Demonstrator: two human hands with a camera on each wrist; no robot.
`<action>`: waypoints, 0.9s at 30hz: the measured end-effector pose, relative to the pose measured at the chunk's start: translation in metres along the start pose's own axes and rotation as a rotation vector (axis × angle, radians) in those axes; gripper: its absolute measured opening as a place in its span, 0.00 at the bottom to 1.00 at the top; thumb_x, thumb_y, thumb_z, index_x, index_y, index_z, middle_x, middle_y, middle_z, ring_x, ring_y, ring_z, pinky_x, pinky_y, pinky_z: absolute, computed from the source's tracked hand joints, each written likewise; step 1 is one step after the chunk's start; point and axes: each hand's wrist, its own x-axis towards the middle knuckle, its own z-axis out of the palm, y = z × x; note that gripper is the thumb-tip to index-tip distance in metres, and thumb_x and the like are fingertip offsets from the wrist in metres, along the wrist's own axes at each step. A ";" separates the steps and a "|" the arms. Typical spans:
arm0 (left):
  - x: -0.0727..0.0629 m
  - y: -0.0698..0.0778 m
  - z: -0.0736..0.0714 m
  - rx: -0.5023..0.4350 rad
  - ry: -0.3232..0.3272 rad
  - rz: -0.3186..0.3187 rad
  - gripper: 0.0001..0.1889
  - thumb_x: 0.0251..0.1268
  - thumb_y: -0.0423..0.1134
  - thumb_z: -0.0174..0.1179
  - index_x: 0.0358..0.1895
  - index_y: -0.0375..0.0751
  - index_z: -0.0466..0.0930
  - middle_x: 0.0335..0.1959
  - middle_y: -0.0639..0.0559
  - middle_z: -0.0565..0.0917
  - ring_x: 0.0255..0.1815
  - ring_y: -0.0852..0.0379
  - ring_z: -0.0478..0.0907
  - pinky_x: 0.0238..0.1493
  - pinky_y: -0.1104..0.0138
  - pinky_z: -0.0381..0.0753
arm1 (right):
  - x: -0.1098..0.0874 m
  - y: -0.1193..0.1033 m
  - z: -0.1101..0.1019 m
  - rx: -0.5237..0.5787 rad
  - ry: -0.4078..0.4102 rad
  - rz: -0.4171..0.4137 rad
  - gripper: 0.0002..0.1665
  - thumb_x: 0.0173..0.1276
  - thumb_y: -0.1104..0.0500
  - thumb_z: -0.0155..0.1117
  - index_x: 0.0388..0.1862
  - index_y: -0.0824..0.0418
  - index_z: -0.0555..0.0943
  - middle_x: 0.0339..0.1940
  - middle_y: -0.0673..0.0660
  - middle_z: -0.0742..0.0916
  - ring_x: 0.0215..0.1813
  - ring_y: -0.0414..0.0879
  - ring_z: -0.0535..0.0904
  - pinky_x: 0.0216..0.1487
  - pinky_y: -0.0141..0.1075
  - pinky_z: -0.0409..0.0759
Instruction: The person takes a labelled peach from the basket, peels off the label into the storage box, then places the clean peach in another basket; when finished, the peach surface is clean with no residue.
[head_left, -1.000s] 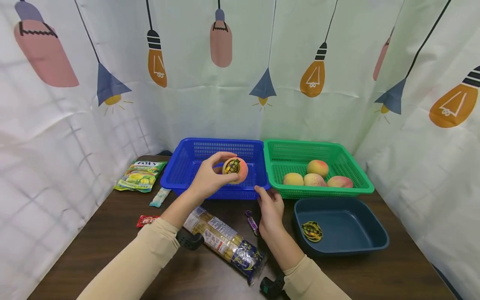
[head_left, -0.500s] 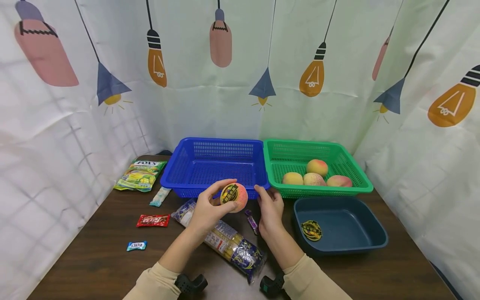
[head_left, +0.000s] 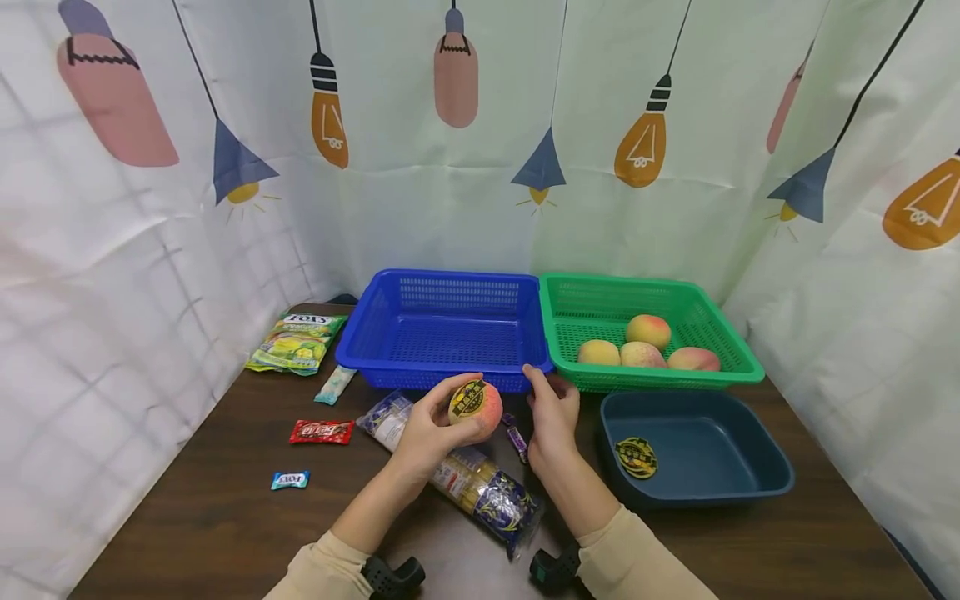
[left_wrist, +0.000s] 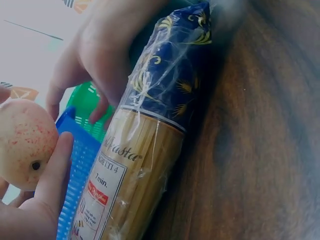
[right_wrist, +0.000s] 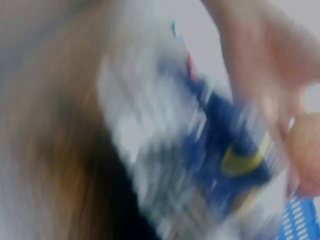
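In the head view, a peach (head_left: 486, 405) with a round black-and-yellow sticker is held between the thumb and fingers of my left hand (head_left: 432, 435). That hand is just in front of the blue basket (head_left: 442, 367), above a bag of spaghetti (head_left: 480, 486). The left wrist view shows the peach (left_wrist: 27, 142) from another side, with a small dark stem hollow. My right hand (head_left: 553, 423) is by the basket's front right corner, its fingers loosely bent. Whether its fingertips touch the rim is unclear. The right wrist view is blurred.
A green basket (head_left: 645, 379) with several peaches stands back right. In front of it, a dark blue tub (head_left: 705, 454) contains a round sticker (head_left: 636, 457). Leftward lie a Fox's candy bag (head_left: 298, 343), a red-wrapped sweet (head_left: 322, 432) and smaller wrapped sweets. A purple sweet (head_left: 516, 437) lies between the hands.
My left hand has drawn the peach back from over the blue basket, toward me and down. The right hand keeps its place by the basket corner. The head view has shifted slightly.
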 end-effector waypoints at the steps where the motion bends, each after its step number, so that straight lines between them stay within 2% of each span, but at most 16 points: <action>1: 0.001 -0.001 0.000 0.009 -0.002 0.006 0.40 0.65 0.30 0.75 0.81 0.44 0.74 0.69 0.43 0.80 0.57 0.57 0.85 0.53 0.67 0.90 | -0.003 -0.002 0.000 -0.011 0.014 0.018 0.34 0.74 0.49 0.74 0.66 0.63 0.69 0.64 0.60 0.75 0.68 0.56 0.73 0.78 0.49 0.75; 3: 0.002 -0.003 0.000 0.055 -0.001 0.038 0.42 0.62 0.29 0.77 0.81 0.44 0.74 0.70 0.43 0.80 0.58 0.56 0.85 0.54 0.68 0.90 | -0.010 -0.010 0.000 -0.036 0.027 0.047 0.26 0.76 0.49 0.71 0.60 0.60 0.69 0.60 0.59 0.75 0.62 0.54 0.72 0.69 0.48 0.75; 5: 0.003 -0.005 0.000 0.131 0.011 0.093 0.43 0.59 0.28 0.79 0.81 0.46 0.75 0.71 0.45 0.81 0.60 0.55 0.85 0.55 0.68 0.89 | -0.015 -0.021 0.000 -0.062 -0.010 0.050 0.18 0.78 0.51 0.68 0.54 0.59 0.72 0.55 0.58 0.77 0.57 0.53 0.74 0.61 0.43 0.75; 8: 0.002 -0.005 0.002 0.262 0.036 0.196 0.44 0.56 0.30 0.82 0.79 0.50 0.79 0.71 0.47 0.81 0.61 0.54 0.84 0.55 0.67 0.89 | -0.021 -0.045 -0.001 -0.161 -0.167 -0.009 0.09 0.80 0.55 0.66 0.47 0.59 0.77 0.51 0.55 0.81 0.52 0.50 0.79 0.55 0.40 0.79; 10: 0.001 -0.005 0.004 0.327 0.047 0.246 0.44 0.54 0.31 0.84 0.78 0.53 0.80 0.71 0.48 0.80 0.63 0.53 0.82 0.56 0.66 0.90 | -0.024 -0.062 -0.004 -0.266 -0.294 -0.096 0.08 0.80 0.55 0.68 0.45 0.58 0.79 0.49 0.53 0.82 0.51 0.49 0.80 0.54 0.40 0.81; 12: -0.001 -0.005 0.006 0.356 0.046 0.277 0.44 0.53 0.32 0.85 0.77 0.55 0.81 0.70 0.49 0.79 0.64 0.52 0.81 0.56 0.65 0.90 | -0.027 -0.076 -0.010 -0.435 -0.428 -0.228 0.08 0.80 0.54 0.70 0.47 0.56 0.82 0.51 0.52 0.83 0.53 0.49 0.81 0.57 0.43 0.82; 14: -0.002 -0.005 0.007 0.367 0.040 0.287 0.46 0.53 0.32 0.85 0.78 0.55 0.79 0.71 0.50 0.79 0.64 0.52 0.82 0.56 0.65 0.91 | -0.029 -0.088 -0.015 -0.638 -0.548 -0.394 0.09 0.80 0.51 0.73 0.52 0.52 0.85 0.54 0.51 0.84 0.56 0.50 0.81 0.59 0.48 0.83; 16: -0.003 -0.005 0.008 0.355 0.025 0.284 0.47 0.53 0.31 0.85 0.79 0.55 0.76 0.71 0.49 0.79 0.61 0.50 0.84 0.53 0.64 0.93 | -0.031 -0.095 -0.020 -0.802 -0.678 -0.543 0.14 0.79 0.50 0.74 0.59 0.51 0.87 0.60 0.51 0.84 0.63 0.52 0.80 0.63 0.54 0.84; 18: -0.003 -0.005 0.008 0.343 0.017 0.278 0.48 0.54 0.31 0.85 0.80 0.54 0.74 0.71 0.49 0.79 0.60 0.49 0.85 0.51 0.63 0.93 | -0.031 -0.097 -0.023 -0.935 -0.803 -0.654 0.21 0.79 0.49 0.75 0.67 0.50 0.85 0.66 0.49 0.82 0.68 0.53 0.79 0.66 0.57 0.84; 20: -0.004 -0.005 0.007 0.343 0.019 0.271 0.48 0.55 0.31 0.84 0.80 0.54 0.72 0.72 0.49 0.79 0.60 0.48 0.85 0.49 0.63 0.93 | -0.030 -0.093 -0.024 -1.016 -0.919 -0.707 0.27 0.79 0.49 0.74 0.73 0.51 0.83 0.70 0.49 0.81 0.72 0.53 0.79 0.69 0.59 0.84; 22: -0.005 -0.006 0.006 0.354 0.030 0.264 0.48 0.55 0.31 0.83 0.79 0.56 0.71 0.73 0.50 0.79 0.61 0.49 0.83 0.51 0.63 0.93 | -0.029 -0.088 -0.022 -1.066 -1.000 -0.719 0.29 0.79 0.51 0.74 0.76 0.51 0.82 0.72 0.49 0.81 0.75 0.52 0.77 0.71 0.56 0.83; 25: -0.005 -0.007 0.004 0.377 0.050 0.253 0.47 0.55 0.30 0.82 0.78 0.58 0.71 0.74 0.53 0.78 0.62 0.49 0.81 0.52 0.64 0.92 | -0.028 -0.079 -0.018 -1.108 -1.052 -0.759 0.26 0.78 0.53 0.75 0.73 0.52 0.83 0.72 0.49 0.82 0.75 0.49 0.76 0.71 0.52 0.83; 27: -0.006 -0.007 0.003 0.379 0.056 0.252 0.46 0.55 0.30 0.82 0.77 0.58 0.71 0.73 0.53 0.78 0.62 0.49 0.82 0.52 0.64 0.92 | -0.029 -0.077 -0.017 -1.119 -1.038 -0.790 0.24 0.76 0.54 0.77 0.69 0.52 0.85 0.71 0.49 0.82 0.74 0.47 0.76 0.71 0.50 0.84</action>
